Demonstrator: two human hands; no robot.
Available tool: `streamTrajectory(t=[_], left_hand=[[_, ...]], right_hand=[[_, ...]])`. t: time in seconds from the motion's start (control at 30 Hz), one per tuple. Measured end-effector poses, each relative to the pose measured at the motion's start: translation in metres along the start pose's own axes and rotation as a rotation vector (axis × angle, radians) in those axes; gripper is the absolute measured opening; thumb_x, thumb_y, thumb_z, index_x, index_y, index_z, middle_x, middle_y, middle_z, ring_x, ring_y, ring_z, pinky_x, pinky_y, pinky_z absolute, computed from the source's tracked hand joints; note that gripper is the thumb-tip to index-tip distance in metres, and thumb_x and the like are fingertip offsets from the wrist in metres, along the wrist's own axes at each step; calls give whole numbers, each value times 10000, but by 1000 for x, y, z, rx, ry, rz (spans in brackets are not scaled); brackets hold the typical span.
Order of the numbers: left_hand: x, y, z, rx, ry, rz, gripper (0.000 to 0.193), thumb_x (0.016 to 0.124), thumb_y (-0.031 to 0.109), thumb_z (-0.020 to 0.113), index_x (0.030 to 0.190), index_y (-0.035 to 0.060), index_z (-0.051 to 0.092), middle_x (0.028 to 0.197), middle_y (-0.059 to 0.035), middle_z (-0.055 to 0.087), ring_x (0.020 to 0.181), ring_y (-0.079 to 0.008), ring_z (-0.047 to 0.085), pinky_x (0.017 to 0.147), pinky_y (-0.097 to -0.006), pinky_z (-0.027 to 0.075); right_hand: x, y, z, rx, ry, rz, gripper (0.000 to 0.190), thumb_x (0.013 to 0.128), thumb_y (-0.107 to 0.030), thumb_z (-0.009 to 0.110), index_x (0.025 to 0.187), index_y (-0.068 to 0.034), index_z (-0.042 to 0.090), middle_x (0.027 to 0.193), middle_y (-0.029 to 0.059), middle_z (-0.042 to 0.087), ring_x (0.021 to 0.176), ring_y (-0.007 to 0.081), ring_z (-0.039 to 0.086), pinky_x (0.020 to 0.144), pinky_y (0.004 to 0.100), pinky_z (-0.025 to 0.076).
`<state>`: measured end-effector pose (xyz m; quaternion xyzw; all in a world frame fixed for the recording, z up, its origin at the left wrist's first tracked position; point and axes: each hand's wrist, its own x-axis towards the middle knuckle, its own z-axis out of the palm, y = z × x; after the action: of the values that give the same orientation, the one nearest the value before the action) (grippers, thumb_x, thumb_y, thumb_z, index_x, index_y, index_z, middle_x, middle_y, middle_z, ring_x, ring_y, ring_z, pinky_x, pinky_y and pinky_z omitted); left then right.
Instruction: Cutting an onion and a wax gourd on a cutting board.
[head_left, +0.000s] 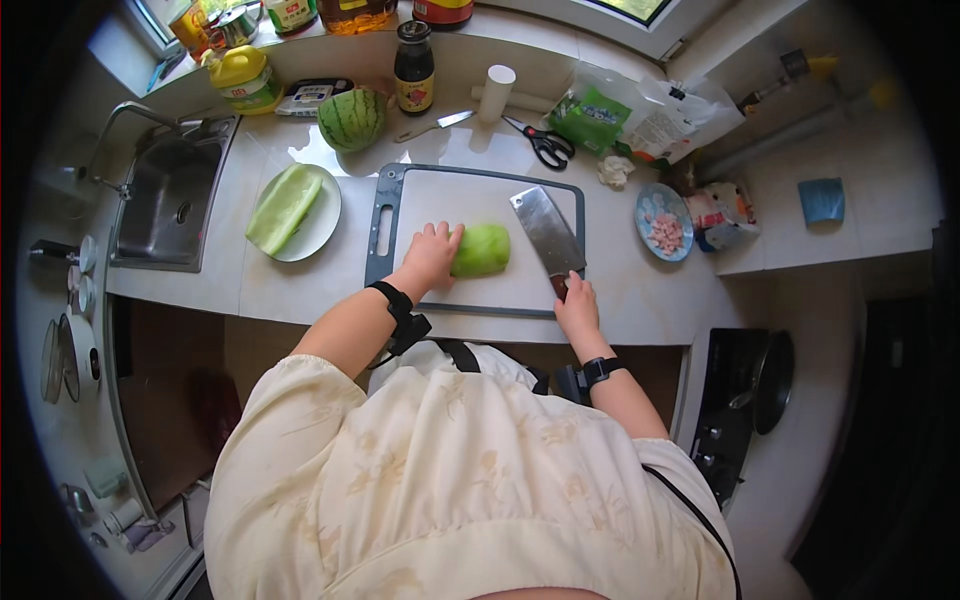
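A peeled green piece of gourd or melon (484, 250) lies on the white cutting board with a dark grey rim (480, 304). My left hand (432, 255) rests on the piece's left end and holds it. In my right hand (577, 304), at the board's lower right corner, is the handle of a cleaver (550, 231); its broad blade points away from me over the right side of the board. Left of the board, a white plate (324, 225) carries a long, hollowed green piece (285, 208). To the right, diced pink meat (666, 232) sits on a blue plate (645, 199).
Behind the board are a cut watermelon (352, 120), a dark sauce bottle (415, 71), a small knife (435, 127), a white cylinder (496, 94) and scissors (550, 144). Plastic bags (649, 116) stand at back right. A steel sink (169, 195) is at left, a black stove (724, 412) at lower right.
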<state>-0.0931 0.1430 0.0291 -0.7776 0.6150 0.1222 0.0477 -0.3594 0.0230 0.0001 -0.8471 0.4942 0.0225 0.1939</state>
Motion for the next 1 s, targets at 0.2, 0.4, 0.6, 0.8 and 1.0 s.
streamTrajectory(t=[0.2, 0.4, 0.6, 0.8, 1.0], left_hand=[[13, 7, -6, -160, -37, -162, 933, 581, 369, 754, 1332, 44, 306, 1116, -162, 474, 1000, -323, 499, 800, -397, 475], [29, 26, 2, -177, -47, -270, 1029, 542, 434, 799, 1338, 18, 298, 1135, -171, 468, 1034, -328, 488, 825, -440, 464], [41, 17, 1, -182, -108, -295, 1022, 499, 426, 829, 1296, 14, 340, 1120, -181, 470, 1054, -333, 471, 841, -440, 450], [48, 12, 2, -206, -193, -271, 959, 477, 437, 834, 1223, 27, 393, 1119, -192, 472, 1066, -344, 463, 883, -449, 418], [45, 11, -6, -297, -278, -329, 971, 464, 448, 844, 1224, 50, 389, 1149, -187, 467, 1106, -344, 437, 914, -430, 396]], right_hand=[[18, 5, -2, -9, -42, -141, 655, 714, -151, 691, 1278, -42, 378, 1065, 185, 516, 1023, 357, 503, 879, 419, 435], [30, 6, 3, -33, -99, -174, 662, 719, -146, 700, 1289, -75, 371, 1069, 168, 521, 1034, 342, 506, 861, 416, 453], [32, 4, 5, -27, -104, -147, 636, 695, -102, 713, 1247, -85, 397, 1053, 169, 538, 1016, 348, 516, 858, 416, 452], [30, -2, 3, -16, -66, -126, 525, 674, -59, 716, 1125, -109, 453, 998, 159, 559, 980, 352, 531, 842, 418, 452], [31, -5, -1, 10, -77, -103, 429, 685, -57, 699, 1042, -133, 473, 982, 139, 552, 975, 341, 535, 813, 425, 464]])
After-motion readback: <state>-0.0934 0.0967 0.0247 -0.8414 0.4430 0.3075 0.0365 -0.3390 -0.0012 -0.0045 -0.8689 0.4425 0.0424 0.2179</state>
